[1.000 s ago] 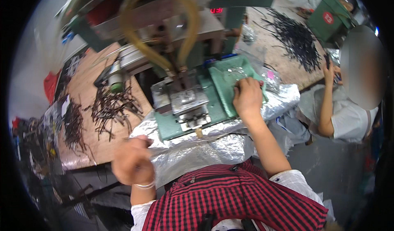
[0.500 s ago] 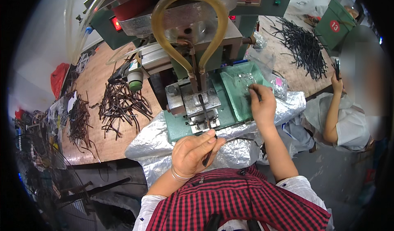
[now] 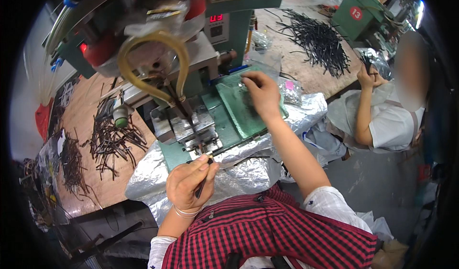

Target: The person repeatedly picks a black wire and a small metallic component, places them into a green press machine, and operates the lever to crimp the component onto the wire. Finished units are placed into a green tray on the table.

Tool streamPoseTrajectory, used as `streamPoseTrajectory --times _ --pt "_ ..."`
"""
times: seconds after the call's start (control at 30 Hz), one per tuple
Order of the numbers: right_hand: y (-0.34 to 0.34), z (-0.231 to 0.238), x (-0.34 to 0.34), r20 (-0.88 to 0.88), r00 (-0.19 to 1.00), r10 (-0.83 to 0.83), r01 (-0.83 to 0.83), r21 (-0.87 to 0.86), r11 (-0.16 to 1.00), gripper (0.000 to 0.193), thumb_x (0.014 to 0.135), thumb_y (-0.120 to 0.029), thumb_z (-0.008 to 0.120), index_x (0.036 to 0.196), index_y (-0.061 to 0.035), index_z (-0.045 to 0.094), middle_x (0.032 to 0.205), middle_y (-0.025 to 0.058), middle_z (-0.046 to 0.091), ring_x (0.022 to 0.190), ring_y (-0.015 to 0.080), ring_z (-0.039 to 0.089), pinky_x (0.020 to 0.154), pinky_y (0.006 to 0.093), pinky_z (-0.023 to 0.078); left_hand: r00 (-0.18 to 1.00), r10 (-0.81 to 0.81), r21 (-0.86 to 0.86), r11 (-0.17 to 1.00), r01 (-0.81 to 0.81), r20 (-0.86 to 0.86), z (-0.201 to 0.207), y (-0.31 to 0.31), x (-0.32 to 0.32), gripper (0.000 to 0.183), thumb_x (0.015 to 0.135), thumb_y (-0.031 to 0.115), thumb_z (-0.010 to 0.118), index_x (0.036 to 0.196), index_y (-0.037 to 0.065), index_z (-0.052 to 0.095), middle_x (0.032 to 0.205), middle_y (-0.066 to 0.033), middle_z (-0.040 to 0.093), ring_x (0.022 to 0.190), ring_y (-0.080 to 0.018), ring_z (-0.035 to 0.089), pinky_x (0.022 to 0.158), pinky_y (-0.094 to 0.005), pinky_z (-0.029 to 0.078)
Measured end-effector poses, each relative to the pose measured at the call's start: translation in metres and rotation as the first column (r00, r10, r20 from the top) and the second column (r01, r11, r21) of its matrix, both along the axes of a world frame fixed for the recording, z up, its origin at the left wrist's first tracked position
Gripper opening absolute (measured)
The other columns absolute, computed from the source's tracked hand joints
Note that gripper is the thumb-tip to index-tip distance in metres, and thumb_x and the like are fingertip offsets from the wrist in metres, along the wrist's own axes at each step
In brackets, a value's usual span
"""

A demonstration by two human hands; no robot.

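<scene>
My left hand (image 3: 192, 182) clamped on thin black flexible strip (image 3: 200, 189), thumb against fingers; strip ran from grip up toward grey metal block (image 3: 182, 129) of press. My right hand (image 3: 264, 96) over shallow green rectangular tray (image 3: 245, 121), fingers curled; couldn't tell whether they held anything. Dark strip pile (image 3: 117, 142) lay on wooden tabletop (image 3: 76, 112), left.

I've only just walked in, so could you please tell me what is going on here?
The person's left hand holds a dark strip at the front of the metal fixture, while the right hand is over the green tray beside it. At right, a co-worker's hand holds more dark strips.
</scene>
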State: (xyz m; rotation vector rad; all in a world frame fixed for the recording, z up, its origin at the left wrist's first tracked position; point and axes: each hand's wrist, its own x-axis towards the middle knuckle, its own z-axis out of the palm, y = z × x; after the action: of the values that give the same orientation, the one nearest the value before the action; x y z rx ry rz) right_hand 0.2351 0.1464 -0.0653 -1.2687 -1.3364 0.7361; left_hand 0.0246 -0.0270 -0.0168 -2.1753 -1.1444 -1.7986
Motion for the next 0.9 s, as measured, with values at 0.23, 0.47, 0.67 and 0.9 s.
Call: streamPoseTrajectory --times 0.23,0.47,0.67,0.9 --pt "0.009 -0.018 0.006 0.266 0.953 0.143 -0.123 -0.093 0.988 0.014 0.093 -0.006 0.066 0.105 0.0001 0.072 0.093 0.0077 0.074 0.088 0.012 0.067 0.079 0.0268 0.052 0.979 -0.083 -0.065 0.995 0.072 -0.188 0.009 -0.017 -0.026 0.038 0.075 0.007 0.084 0.11 0.006 0.069 0.121 -0.0153 0.072 0.066 -0.0158 0.066 0.057 -0.0243 0.051" --pt "-0.031 0.003 0.0 0.148 0.985 0.092 -0.103 0.067 0.992 0.014 0.091 -0.002 0.069 0.105 0.0001 0.071 0.095 0.0026 0.073 0.089 0.0099 0.067 0.083 0.0249 0.051 0.8 0.443 -0.213 0.805 -0.553 -0.403 -0.001 0.001 -0.172 0.023 0.078 -0.006 0.068 0.098 0.004 0.071 0.093 -0.0123 0.07 0.084 -0.0317 0.067 0.073 -0.0383 0.053" --pt "-0.052 0.016 -0.004 0.266 0.964 -0.004 -0.018 0.08 0.997 0.014 0.087 -0.004 0.071 0.1 -0.0007 0.074 0.096 0.0102 0.075 0.091 0.0206 0.07 0.086 0.0308 0.052 0.522 0.312 -0.094 0.785 -0.613 -0.794 -0.059 0.071 -0.227 0.02 0.076 0.002 0.065 0.094 0.007 0.071 0.094 -0.0115 0.06 0.09 -0.0305 0.059 0.076 -0.0415 0.05" --pt "-0.09 -0.004 0.033 0.327 0.945 -0.02 0.03 -0.026 0.999 0.013 0.081 -0.003 0.073 0.094 -0.0016 0.076 0.093 0.0126 0.074 0.088 0.0265 0.07 0.083 0.0341 0.052 0.741 0.531 -0.19 0.745 -0.64 -0.411 -0.067 0.086 -0.239 0.021 0.082 0.005 0.072 0.103 0.005 0.072 0.103 -0.0118 0.072 0.093 -0.0306 0.068 0.081 -0.039 0.054"
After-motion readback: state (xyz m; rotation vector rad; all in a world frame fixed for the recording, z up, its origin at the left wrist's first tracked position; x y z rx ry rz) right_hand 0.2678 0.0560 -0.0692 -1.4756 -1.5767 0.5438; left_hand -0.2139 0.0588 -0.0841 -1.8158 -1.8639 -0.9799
